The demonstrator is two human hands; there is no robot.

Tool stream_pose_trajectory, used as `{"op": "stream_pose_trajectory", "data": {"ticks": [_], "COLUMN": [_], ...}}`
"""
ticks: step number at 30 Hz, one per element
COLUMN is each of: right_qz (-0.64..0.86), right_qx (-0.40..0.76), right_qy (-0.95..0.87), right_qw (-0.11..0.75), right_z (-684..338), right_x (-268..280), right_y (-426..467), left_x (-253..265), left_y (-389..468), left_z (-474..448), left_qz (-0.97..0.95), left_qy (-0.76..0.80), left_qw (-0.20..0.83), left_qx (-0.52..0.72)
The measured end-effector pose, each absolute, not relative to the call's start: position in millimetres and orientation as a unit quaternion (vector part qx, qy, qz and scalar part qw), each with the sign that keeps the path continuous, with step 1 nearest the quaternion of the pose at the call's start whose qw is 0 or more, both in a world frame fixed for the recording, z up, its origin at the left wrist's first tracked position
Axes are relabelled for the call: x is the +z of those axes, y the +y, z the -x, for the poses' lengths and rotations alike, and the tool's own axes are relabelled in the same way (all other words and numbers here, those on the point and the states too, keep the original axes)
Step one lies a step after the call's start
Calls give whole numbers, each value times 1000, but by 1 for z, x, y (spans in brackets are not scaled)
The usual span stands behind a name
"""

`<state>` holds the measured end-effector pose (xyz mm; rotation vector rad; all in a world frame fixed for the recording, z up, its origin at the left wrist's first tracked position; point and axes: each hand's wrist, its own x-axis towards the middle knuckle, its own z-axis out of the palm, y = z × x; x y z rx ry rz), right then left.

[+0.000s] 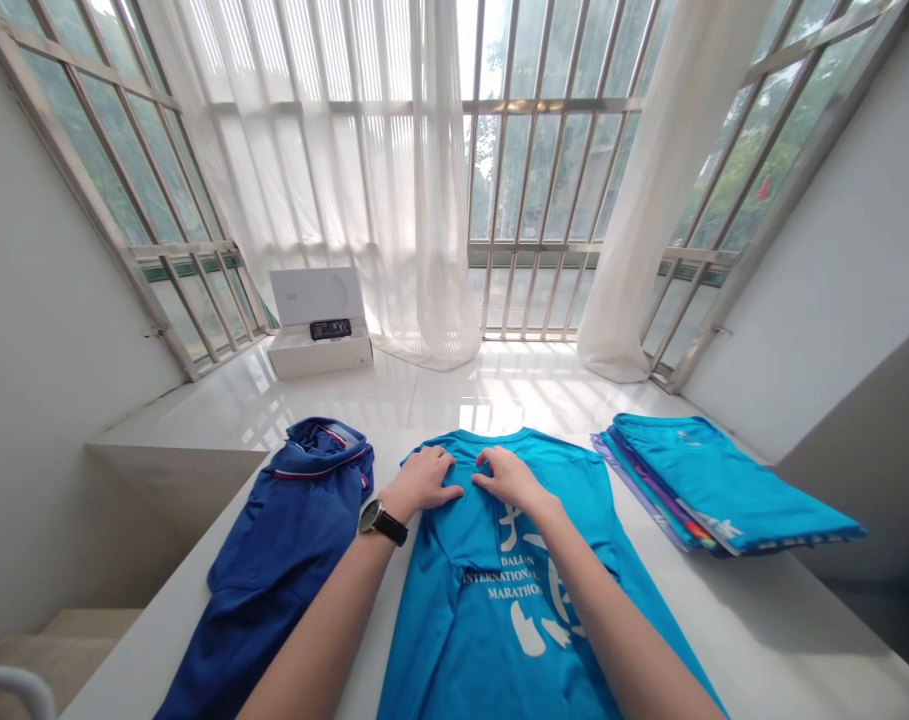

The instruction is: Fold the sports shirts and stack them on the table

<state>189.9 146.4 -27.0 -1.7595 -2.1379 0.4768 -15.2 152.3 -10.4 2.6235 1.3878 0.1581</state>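
Observation:
A bright blue T-shirt with white lettering lies spread on the white table, collar pointing away from me. Its left side is folded inward, with the sleeve lying over the body. My left hand rests on the folded part near the left shoulder; its fingers are bent and the thumb stands apart. To the right of it, just below the collar, my right hand touches the fabric with curved fingers and thumb separated. Neither hand visibly grips the cloth. A watch with a black strap is on my left wrist.
A navy garment with a striped collar lies on the left of the table. At right sits a stack of folded shirts, slightly overhanging the edge. Behind, a white open box holding a black device stands by the curtain.

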Motion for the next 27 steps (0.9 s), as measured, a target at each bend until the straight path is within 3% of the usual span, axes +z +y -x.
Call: {"op": "stream_pose_trajectory", "data": {"ticks": [15, 27], "right_qz": [599, 603], "right_qx": [187, 321], "right_qy": [-743, -658], "right_qw": [234, 317], "right_z": [-194, -195], "right_x": [-33, -20], "right_y": [151, 152], "left_x": [-14, 2], "left_y": [156, 155], "left_z": [18, 15], "left_qz": [-868, -829], "left_qy": [489, 555], "left_qw": [54, 2], "left_qx": [58, 61]}}
